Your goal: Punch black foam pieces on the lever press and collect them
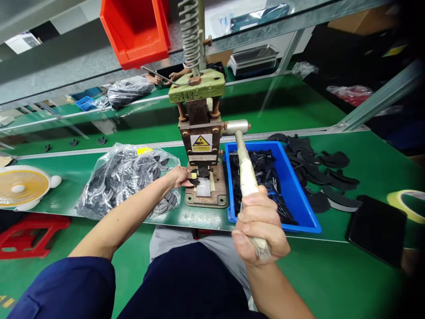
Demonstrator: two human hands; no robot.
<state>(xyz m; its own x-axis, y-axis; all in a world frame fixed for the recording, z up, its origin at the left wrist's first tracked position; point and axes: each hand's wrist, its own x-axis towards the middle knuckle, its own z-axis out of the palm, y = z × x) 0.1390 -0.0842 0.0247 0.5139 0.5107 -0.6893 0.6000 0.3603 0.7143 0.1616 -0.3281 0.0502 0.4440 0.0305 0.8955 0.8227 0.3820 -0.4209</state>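
My right hand [262, 223] is wrapped round the taped lever handle [246, 170] of a hand press [201, 122]. The lever slopes from the press's right side down toward me. At the foot of the press, my left hand [179, 176] pinches a small dark curved piece [193, 180] beside the ram. A pale plate [203, 187] lies on the press base. Left of the press, a clear plastic bag [113, 186] holds many dark curved pieces. On the right, a blue tray [300, 208] contains slim black parts.
Black curved pieces [312, 164] are heaped right of the tray, near a dark flat object [376, 230] and a tape roll [407, 206]. A round fan [23, 188] lies at left. Overhead hangs a red bin [136, 35]. Another person's hands [166, 79] show across the bench.
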